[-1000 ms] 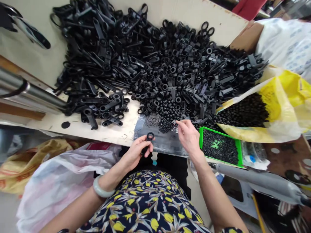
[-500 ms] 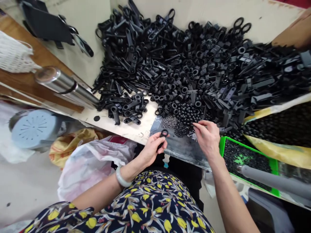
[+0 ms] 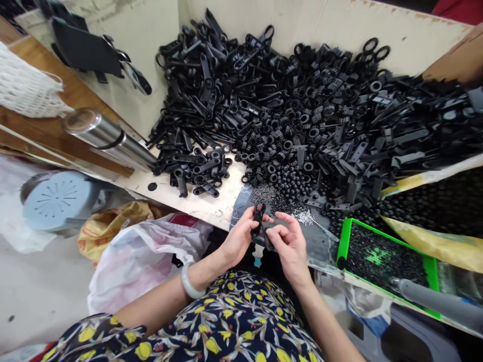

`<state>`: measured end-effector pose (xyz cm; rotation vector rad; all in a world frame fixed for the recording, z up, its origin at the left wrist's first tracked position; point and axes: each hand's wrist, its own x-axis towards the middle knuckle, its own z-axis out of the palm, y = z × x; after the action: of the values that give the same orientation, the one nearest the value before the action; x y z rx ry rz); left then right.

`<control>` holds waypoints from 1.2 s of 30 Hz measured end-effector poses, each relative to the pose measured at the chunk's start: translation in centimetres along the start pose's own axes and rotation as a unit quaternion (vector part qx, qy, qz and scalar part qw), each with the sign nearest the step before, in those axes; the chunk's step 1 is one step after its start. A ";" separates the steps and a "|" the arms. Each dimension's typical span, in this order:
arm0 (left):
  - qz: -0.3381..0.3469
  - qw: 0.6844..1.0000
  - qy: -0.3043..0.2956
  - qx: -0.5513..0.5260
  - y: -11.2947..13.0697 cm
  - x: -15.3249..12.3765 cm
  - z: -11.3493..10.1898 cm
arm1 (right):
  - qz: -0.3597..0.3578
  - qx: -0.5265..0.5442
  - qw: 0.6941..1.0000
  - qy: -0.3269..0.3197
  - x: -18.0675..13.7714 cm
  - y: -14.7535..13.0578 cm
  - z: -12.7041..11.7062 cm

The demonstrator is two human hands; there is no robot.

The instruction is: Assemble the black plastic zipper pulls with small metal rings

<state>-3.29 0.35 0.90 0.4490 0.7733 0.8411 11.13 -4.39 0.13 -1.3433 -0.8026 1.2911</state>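
The right hand point(image 3: 290, 245) has left the pins point(image 3: 304, 217) for the part point(image 3: 259, 215) the left hand point(image 3: 237, 240) grips. Both seem to work it; the right's hold, I can't tell.

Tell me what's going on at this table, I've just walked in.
A person's left grip holds a black part by the near edge of the table. The right grip is at its lower end; whether it grasps it is unclear. Beyond lie a big pile of black pieces and some silver pins. A green tray holds small black bits.
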 end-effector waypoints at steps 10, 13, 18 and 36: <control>0.026 0.999 0.020 0.019 -1.0 -0.5 0.8 | -0.005 -0.004 0.996 0.087 0.0 0.7 2.2; 0.044 0.998 0.022 0.042 -1.4 -0.5 0.8 | -0.018 -0.012 0.996 0.086 -0.2 0.6 2.4; 0.061 0.996 0.010 0.072 -1.6 -0.5 0.7 | -0.016 -0.013 0.995 0.096 -0.4 0.4 2.6; 0.048 0.996 0.070 -0.001 -2.6 -0.5 1.1 | -0.031 -0.015 0.994 0.102 -0.5 1.3 3.0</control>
<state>-1.41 -1.69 0.14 0.4313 0.8863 0.9708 7.88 -4.50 -0.54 -1.4364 -0.7186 1.0772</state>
